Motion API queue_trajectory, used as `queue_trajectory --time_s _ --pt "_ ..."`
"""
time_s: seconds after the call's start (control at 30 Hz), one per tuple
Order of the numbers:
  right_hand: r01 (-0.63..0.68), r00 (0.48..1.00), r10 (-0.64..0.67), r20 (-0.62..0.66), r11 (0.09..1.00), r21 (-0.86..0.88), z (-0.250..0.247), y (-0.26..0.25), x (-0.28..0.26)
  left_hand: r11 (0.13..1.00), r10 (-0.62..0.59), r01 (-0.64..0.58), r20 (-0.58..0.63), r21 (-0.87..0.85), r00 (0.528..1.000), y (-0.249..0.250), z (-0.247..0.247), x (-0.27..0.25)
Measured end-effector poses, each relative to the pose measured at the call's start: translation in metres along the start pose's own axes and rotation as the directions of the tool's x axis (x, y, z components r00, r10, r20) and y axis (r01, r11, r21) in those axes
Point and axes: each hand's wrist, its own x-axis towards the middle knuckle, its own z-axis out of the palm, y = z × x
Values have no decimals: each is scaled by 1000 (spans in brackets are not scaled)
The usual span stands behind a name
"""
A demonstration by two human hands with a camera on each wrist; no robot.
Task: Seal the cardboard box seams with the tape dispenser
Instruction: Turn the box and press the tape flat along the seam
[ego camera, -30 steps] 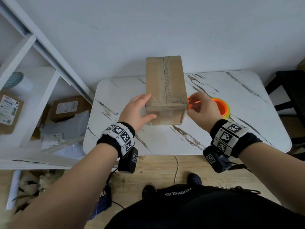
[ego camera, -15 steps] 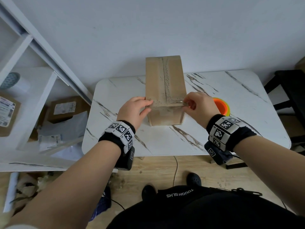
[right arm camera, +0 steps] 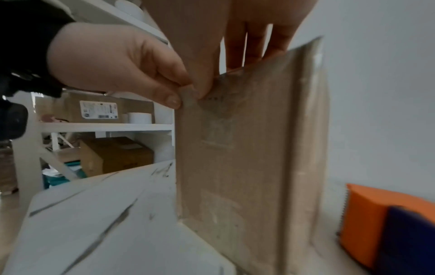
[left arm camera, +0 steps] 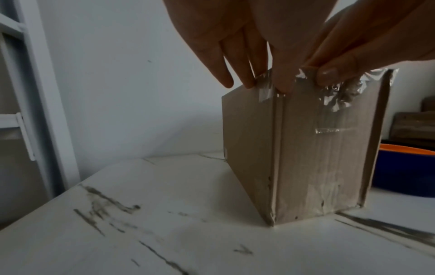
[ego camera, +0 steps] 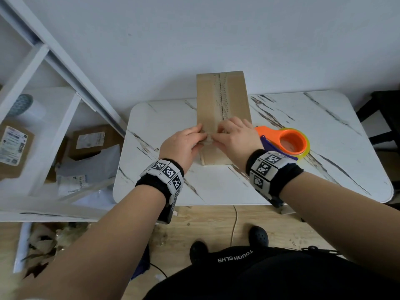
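Cardboard box (ego camera: 223, 109) lies on the marble table (ego camera: 303, 169), long axis pointing away toward the wall, while both hands, at its near corners half a second ago, now meet mid-edge, left hand (ego camera: 184, 146) and right hand (ego camera: 234, 138) pressing tape (left arm camera: 339, 93) down with extended fingers (left arm camera: 280, 81), dispenser (ego camera: 285, 141) just right.

Tape dispenser (ego camera: 287, 142) sits just right of the box (ego camera: 223, 98), blocking that side. Bare marble table (ego camera: 151, 161) left of the box is passable. Wall (ego camera: 216, 40) closes off the far end.
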Motion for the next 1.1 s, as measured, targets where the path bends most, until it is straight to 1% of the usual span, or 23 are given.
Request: queue_trajectory --time_s 0.1,0.2,0.27,0.4,0.5,0.6,0.77,0.87,0.93,1.03,1.07,1.1 --pt "-41 999 41 16 999 22 -7 25 -19 1000 15 -15 0 1 1000 -1 0 1" --pt "-108 991 110 -78 994 35 -7 48 -40 999 34 -34 -14 -8 999 0 1 0" --pt "-127 983 133 -123 990 60 -3 54 -44 998 68 -68 -25 9 997 2 1 -1" --pt "-126 965 165 -205 974 190 3 52 -41 995 88 -86 -39 51 995 2 1 2" --pt "-123 960 187 -211 951 282 5 52 -39 997 73 -71 -53 35 996 5 3 4" --pt "-149 961 214 -178 935 322 5 53 -31 998 66 -64 -77 27 995 8 4 6" --pt "-82 954 177 -243 931 354 9 55 -37 996 88 -86 -76 24 993 7 6 1" --pt "-82 964 158 -214 943 324 7 57 -36 992 124 -123 -26 43 992 9 3 1" --pt "-109 974 163 -157 946 306 6 61 -35 980 168 -169 22 106 986 15 -1 -1" --pt "-230 964 263 -51 909 347 0 66 -28 949 282 -284 35 135 959 25 -1 -10" --pt "-279 956 294 3 903 326 -4 64 -26 936 320 -323 43 142 946 26 1 -11" --pt "-320 946 320 48 908 270 -9 59 -24 929 335 -344 86 135 938 28 0 -13"
